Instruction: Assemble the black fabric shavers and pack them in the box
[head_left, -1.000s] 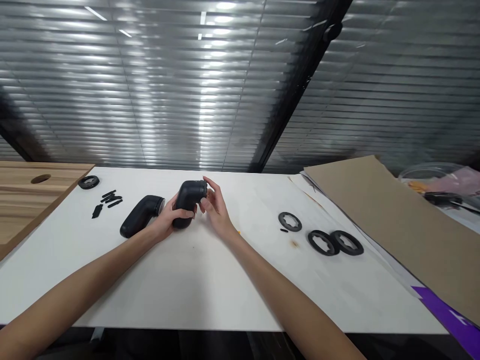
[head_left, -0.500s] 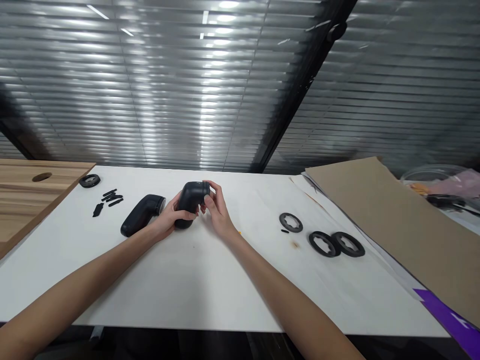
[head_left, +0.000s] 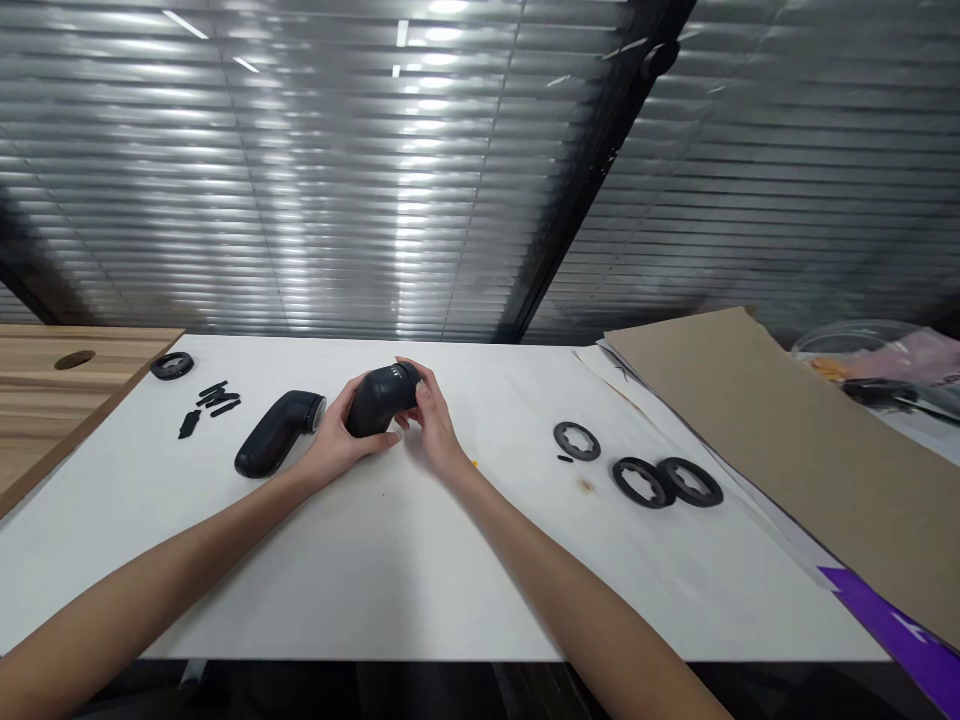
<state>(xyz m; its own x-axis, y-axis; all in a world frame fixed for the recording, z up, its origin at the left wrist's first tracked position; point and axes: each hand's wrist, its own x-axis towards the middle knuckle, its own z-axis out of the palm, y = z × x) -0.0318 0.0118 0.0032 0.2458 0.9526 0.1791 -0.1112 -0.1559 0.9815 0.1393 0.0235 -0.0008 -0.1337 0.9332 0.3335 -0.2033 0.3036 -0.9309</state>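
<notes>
Above the middle of the white table I hold a black, elbow-shaped device body (head_left: 375,402) with small pale markings near its upper end. My left hand (head_left: 334,440) wraps the lower, thicker part, thumb along the near side. Around the collar at the upper right end, the fingers and thumb of my right hand (head_left: 436,422) are closed; some fingertips are hidden behind it. A second black bent body (head_left: 271,440) of like shape lies just left of my left hand, its round end facing right.
Three black rings with notched openings, one a lone ring (head_left: 581,456), lie right on the white table (head_left: 480,560) beside a small black strip (head_left: 565,458). Several black pieces (head_left: 225,398) and another ring (head_left: 171,373) lie left. Brown cardboard (head_left: 787,430) covers the right side; blinds stand behind.
The held body has turned in my hands, so pale markings now show near its collar. Both hands keep their grip. The whole view has shifted slightly.
</notes>
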